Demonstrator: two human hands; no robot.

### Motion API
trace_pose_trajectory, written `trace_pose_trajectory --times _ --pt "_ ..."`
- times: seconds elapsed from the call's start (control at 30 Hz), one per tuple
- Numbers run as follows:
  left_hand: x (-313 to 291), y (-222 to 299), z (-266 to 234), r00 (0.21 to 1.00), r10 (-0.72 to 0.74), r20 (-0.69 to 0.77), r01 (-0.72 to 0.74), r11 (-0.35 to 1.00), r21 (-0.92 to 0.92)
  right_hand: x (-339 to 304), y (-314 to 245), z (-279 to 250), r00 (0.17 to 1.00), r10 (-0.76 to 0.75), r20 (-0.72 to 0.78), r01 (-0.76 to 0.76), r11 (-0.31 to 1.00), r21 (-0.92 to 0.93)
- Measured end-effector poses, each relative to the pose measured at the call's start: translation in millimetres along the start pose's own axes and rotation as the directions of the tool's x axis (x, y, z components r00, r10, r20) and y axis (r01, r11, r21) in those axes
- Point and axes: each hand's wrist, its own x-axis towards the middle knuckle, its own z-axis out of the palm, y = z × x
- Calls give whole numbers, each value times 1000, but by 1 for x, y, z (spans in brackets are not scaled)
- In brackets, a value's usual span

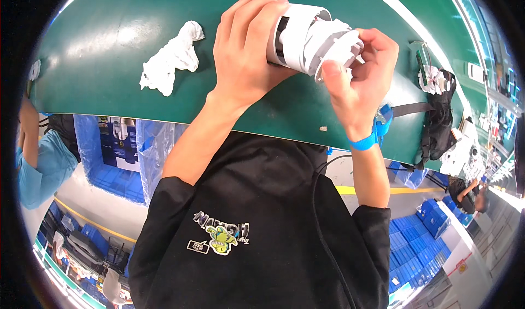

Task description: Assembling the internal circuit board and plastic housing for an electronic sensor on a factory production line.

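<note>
Over the far part of the green table [109, 73] I hold a white cylindrical plastic housing [298, 41] tilted on its side, with a dark slot near its left end. My left hand [246, 46] is wrapped round the left end of the housing. At the other end, my right hand [363, 73] grips a white ring-shaped plastic part [342, 49] between thumb and fingers; it sits against the housing's open end. Whether the two are joined I cannot tell. A blue wrist strap [372, 136] circles my right wrist.
A crumpled white cloth [174, 60] lies left of my hands. Rightward are a black bag or cloth [437, 123] and white parts with wires [432, 79]. A blue bin lined with clear plastic [109, 172] stands below the table's edge. Another person's blue sleeve [46, 166] shows at far left.
</note>
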Motion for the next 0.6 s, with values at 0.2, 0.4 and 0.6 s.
trace_pose_trajectory --times 0.2,0.4,0.6 --pt "1 -1 0 999 40 -20 -41 999 -27 -1 3 -3 996 -55 76 53 998 23" --pt "-1 1 -6 990 91 -108 -93 996 -13 -4 -18 1 962 -91 257 101 995 -27" --pt "-6 11 -6 1000 14 -10 -15 998 -68 -5 -6 0 926 -338 169 366 912 -184"
